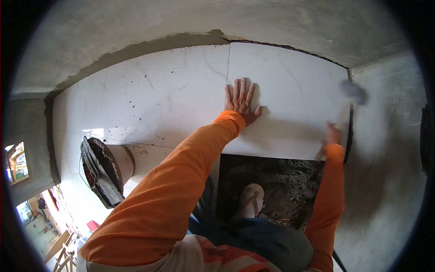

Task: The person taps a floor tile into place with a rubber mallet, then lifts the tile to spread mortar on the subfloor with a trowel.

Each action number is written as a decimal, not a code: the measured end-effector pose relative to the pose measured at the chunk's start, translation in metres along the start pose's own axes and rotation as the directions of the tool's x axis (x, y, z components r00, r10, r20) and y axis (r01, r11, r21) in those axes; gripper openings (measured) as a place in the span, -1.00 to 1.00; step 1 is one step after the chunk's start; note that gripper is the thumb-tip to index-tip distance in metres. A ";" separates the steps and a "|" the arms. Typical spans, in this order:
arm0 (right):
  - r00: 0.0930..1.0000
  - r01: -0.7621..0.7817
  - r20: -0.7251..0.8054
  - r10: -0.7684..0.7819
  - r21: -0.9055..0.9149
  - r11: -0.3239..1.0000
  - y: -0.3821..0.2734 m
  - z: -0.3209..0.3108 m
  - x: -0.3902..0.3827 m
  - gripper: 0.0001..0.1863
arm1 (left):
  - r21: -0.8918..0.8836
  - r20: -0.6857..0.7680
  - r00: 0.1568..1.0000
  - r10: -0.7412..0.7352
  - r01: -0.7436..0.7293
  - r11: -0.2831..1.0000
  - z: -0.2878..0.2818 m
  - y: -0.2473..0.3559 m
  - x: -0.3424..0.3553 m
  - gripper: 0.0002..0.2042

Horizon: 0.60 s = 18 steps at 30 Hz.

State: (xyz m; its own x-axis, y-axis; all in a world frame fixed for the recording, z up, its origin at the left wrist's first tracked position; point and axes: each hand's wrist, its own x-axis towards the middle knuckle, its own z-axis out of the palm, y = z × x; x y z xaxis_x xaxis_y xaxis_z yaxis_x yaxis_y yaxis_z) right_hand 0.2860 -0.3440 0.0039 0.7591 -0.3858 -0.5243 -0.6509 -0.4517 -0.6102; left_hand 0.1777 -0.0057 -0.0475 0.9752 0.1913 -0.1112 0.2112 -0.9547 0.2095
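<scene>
My left hand (pixel 242 105) lies flat with fingers spread on a large white floor tile (pixel 290 104) with faint grey veining. It rests near the seam with the neighbouring tile (pixel 181 81) on the left. Gripped in my right hand (pixel 333 136) is a mallet (pixel 354 93) with a dark grey head and a pale handle, blurred by motion. Its head is over the tile's far right corner, close to the wall; whether it touches the tile I cannot tell.
A mortar-crusted bucket (pixel 124 163) stands on the left tiles, something dark and caked leaning in its mouth. My sandalled foot (pixel 251 197) is on dark, rough unfinished floor (pixel 290 181) below the tile's near edge. Grey plastered walls (pixel 385 136) bound the right and far sides.
</scene>
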 end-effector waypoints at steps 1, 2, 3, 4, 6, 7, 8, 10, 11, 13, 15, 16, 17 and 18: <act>0.995 0.000 -0.095 0.015 0.151 0.989 -0.001 0.007 -0.005 -0.46 | -0.002 -0.014 1.000 0.004 -0.004 1.000 -0.001 0.000 0.001 -0.17; 0.992 -0.095 -0.044 0.115 0.322 0.942 -0.006 0.006 -0.010 -0.45 | 0.003 0.039 0.999 -0.010 0.009 1.000 -0.001 0.001 -0.002 -0.17; 0.991 0.052 -0.133 0.012 0.466 0.883 -0.008 0.016 -0.018 -0.47 | 0.006 0.014 1.000 -0.002 0.002 1.000 -0.001 0.000 0.000 -0.18; 0.992 0.094 -0.122 -0.038 0.494 0.864 -0.015 0.018 -0.024 -0.45 | 0.020 -0.064 0.998 0.018 -0.017 1.000 0.000 0.000 0.000 -0.18; 0.953 0.245 -0.231 -0.196 0.206 0.947 -0.024 0.029 -0.040 -0.41 | 0.022 0.018 1.000 0.005 -0.005 1.000 0.001 0.000 0.001 -0.17; 0.950 0.250 -0.226 -0.216 0.131 0.959 -0.029 0.033 -0.049 -0.39 | 0.037 -0.006 1.000 -0.002 0.002 0.999 0.001 0.000 0.002 -0.17; 0.988 0.114 -0.124 -0.090 0.203 0.973 -0.036 0.024 -0.055 -0.44 | 0.024 -0.006 1.000 0.001 -0.001 1.000 0.001 0.000 0.001 -0.16; 0.991 -0.018 0.130 -0.034 0.378 0.926 -0.040 0.008 -0.069 -0.61 | 0.026 0.014 1.000 -0.002 0.001 1.000 0.000 0.000 0.002 -0.16; 0.957 -0.037 0.266 -0.113 0.502 0.864 -0.042 0.001 -0.071 -0.65 | 0.035 0.063 0.998 -0.008 0.005 0.999 0.000 0.000 0.004 -0.16; 0.957 0.081 0.271 -0.104 0.093 0.992 -0.036 -0.001 -0.066 -0.62 | 0.001 0.008 1.000 0.010 -0.010 1.000 0.002 -0.001 0.006 -0.16; 0.976 0.056 0.213 -0.054 0.000 0.998 -0.023 0.011 -0.055 -0.58 | -0.024 0.057 0.998 -0.005 0.006 1.000 0.004 -0.002 0.005 -0.16; 0.989 -0.020 0.151 -0.001 0.141 0.990 -0.025 0.023 -0.041 -0.54 | 0.022 -0.033 0.999 0.003 -0.002 1.000 0.005 -0.003 0.006 -0.16; 0.999 -0.015 0.035 0.005 0.292 0.956 -0.013 0.038 -0.036 -0.56 | 0.037 -0.053 0.999 0.002 0.000 0.999 0.007 -0.003 0.005 -0.16; 0.991 -0.134 0.051 0.124 0.426 0.895 -0.008 0.047 -0.031 -0.57 | 0.045 0.009 1.000 0.001 -0.002 0.999 0.011 -0.002 0.003 -0.17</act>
State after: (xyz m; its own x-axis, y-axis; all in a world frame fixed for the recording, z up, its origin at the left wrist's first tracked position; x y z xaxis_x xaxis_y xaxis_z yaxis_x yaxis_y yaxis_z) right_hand 0.2679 -0.2905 -0.0032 0.6717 -0.3968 -0.6256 -0.6845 -0.0094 -0.7290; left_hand 0.1794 -0.0056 -0.0585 0.9748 0.1879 -0.1201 0.2064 -0.9643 0.1659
